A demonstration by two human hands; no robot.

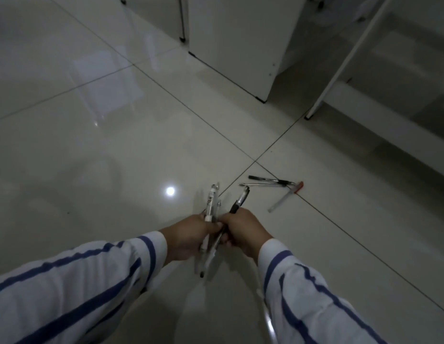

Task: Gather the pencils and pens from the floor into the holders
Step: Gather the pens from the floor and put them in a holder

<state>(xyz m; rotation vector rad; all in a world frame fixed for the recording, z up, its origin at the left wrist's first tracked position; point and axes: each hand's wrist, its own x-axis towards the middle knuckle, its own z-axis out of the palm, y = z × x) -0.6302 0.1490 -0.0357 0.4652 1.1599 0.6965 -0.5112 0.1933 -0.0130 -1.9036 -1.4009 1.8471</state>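
Glossy tiled floor (104, 145), dim. Left hand (189, 235) clutches splayed pen bundle (212, 202); right hand (244, 232) grips black pen (238, 202), apparently merging it. Loose pens (270, 182) lie near on tile. Risk: splayed bundle slips during merge. Holders unseen.

Open floor (111, 155); cabinet (240, 45), perhaps, beyond pens (270, 180).

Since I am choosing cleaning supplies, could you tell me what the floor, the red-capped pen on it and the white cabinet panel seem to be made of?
The floor looks like glazed ceramic or porcelain tile: glossy, mirror-like reflections, dark grout lines. The red-capped pen seems plastic, its barrel translucent. The white cabinet panel is probably laminated board, matt with flat edges.
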